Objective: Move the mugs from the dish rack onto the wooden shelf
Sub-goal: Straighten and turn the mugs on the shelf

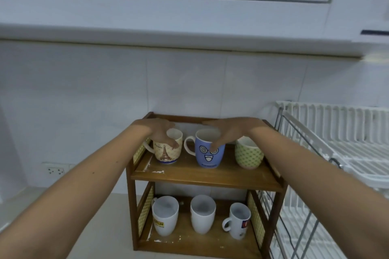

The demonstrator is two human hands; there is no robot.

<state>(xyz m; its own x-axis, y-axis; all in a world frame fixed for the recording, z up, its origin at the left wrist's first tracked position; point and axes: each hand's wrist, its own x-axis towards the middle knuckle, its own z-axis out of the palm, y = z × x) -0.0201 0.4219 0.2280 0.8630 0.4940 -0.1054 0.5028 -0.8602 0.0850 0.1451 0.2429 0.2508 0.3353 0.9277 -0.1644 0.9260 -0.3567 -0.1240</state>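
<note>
A: Start at your fingers. What are they on?

B: Your left hand (162, 132) curls over the rim of the Eiffel Tower mug (167, 149), thumb pressed on its printed front, fingers over the far side, so it grips that mug. Your right hand (223, 132) does the same with the blue face mug (209, 150): thumb on the front near the spiral eyes, fingers spread over the opening.

A: Where do those two mugs stand?

B: Both are upright on the top board of the wooden shelf (202, 176), the Eiffel Tower mug at the left, the blue one in the middle, handles pointing left. I cannot tell whether either base is lifted off the board.

A: And beside them?

B: A green patterned mug (248, 154) stands at the right of the same board, just beside your right wrist.

A: Lower down?

B: Three white mugs sit upright on the lower board: one with a yellow label (165, 216) at the left, a plain white mug (203, 213) in the middle, and a white mug with a red and blue mark (239, 222) at the right.

A: The rack?

B: The white dish rack (336, 132) stands just right of the shelf, and the part you see holds no mugs. A wall socket (55, 170) shows at the left.
</note>
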